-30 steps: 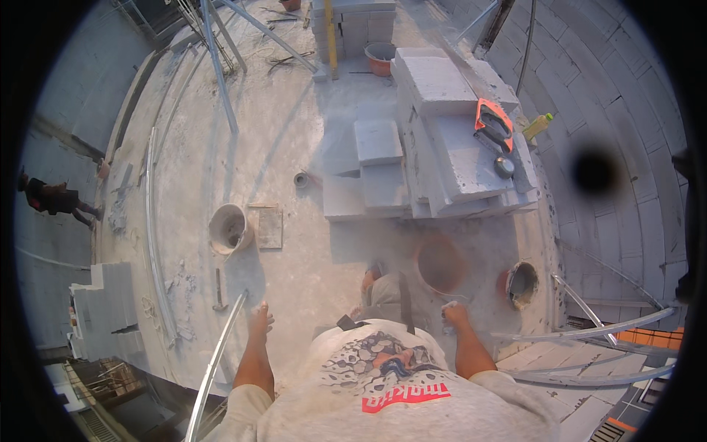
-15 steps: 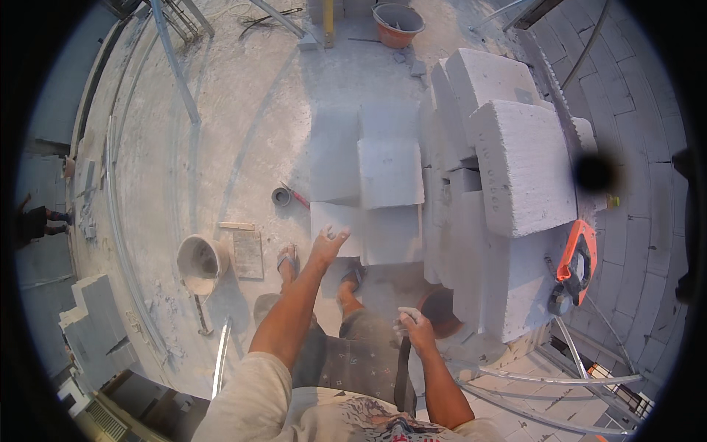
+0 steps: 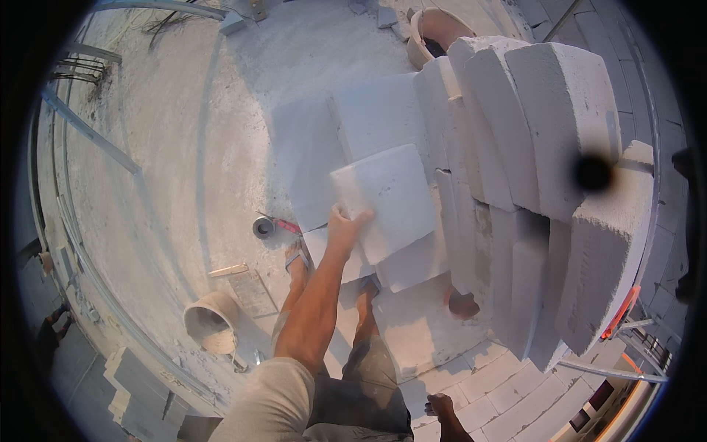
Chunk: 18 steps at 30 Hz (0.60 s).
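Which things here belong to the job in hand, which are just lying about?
In hand: left hand gripping the top grey block; block stack beside it.
Lying about: white bucket, red-handled tool, terracotta pot, orange tool. Right hand hangs free.

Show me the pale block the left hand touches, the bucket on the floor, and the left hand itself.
pale block (image 3: 390,195), head view, middle of its top face
bucket (image 3: 208,324), head view, its rim
left hand (image 3: 345,230), head view, back of the hand
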Available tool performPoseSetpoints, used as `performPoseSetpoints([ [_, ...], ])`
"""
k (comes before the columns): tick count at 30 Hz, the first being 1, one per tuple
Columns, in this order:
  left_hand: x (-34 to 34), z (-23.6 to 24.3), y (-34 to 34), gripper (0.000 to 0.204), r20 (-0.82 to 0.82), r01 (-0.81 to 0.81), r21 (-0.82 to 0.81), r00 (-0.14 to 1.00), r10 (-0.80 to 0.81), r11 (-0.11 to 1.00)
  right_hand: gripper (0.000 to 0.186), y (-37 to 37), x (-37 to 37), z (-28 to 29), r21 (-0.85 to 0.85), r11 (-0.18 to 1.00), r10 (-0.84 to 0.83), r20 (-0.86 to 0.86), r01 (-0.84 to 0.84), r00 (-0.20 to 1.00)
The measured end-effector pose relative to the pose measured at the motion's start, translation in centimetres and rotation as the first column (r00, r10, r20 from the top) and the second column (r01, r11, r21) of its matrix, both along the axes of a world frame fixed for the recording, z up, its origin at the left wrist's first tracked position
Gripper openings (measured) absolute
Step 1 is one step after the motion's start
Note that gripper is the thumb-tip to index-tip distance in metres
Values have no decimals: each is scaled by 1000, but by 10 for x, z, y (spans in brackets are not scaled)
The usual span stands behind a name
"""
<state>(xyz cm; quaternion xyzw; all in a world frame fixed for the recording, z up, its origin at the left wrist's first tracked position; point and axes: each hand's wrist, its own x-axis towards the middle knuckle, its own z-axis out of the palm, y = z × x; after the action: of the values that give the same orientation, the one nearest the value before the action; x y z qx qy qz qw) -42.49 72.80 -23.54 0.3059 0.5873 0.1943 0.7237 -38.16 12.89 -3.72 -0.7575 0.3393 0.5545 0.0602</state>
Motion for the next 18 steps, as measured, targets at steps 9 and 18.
performPoseSetpoints([
  [9, -200, -34, 79, 59, -35, -60, -74, 998, 57, 995, 50, 207, -10, -177, 227, 965, -175, 190, 130, 966],
  [18, -188, -102, 86, 68, -516, 266, 36, 830, -210, 963, 76, 213, 29, -298, 309, 784, -620, 356, 538, 699],
])
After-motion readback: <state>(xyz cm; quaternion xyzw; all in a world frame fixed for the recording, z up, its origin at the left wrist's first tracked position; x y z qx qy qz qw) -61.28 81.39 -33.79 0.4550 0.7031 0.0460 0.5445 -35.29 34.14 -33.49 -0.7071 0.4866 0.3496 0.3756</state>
